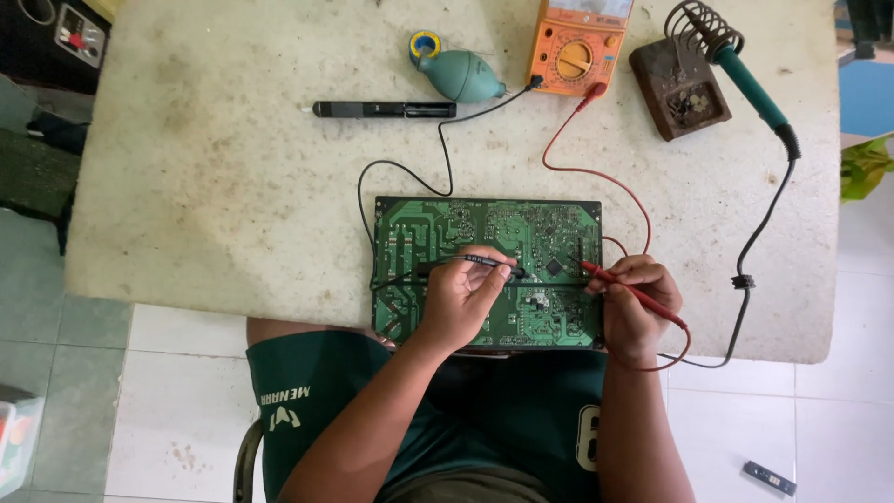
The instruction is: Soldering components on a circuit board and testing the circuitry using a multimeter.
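A green circuit board [447,233] lies solder-side up at the near edge of a worn white table [233,186]. My left hand [461,303] holds a black test probe [484,262] with its tip touching the board near the middle. My right hand [633,312] holds a red test probe [610,278], its tip resting on the board's right part. A black lead and a red lead [582,169] run from the probes to an orange multimeter [575,45] at the table's far side.
A teal rubber air blower [456,73] and a black desoldering pump [384,110] lie behind the board. A soldering iron [750,86] with a teal handle rests in a rusty stand [678,90] at the far right; its cord [759,233] hangs off the right edge.
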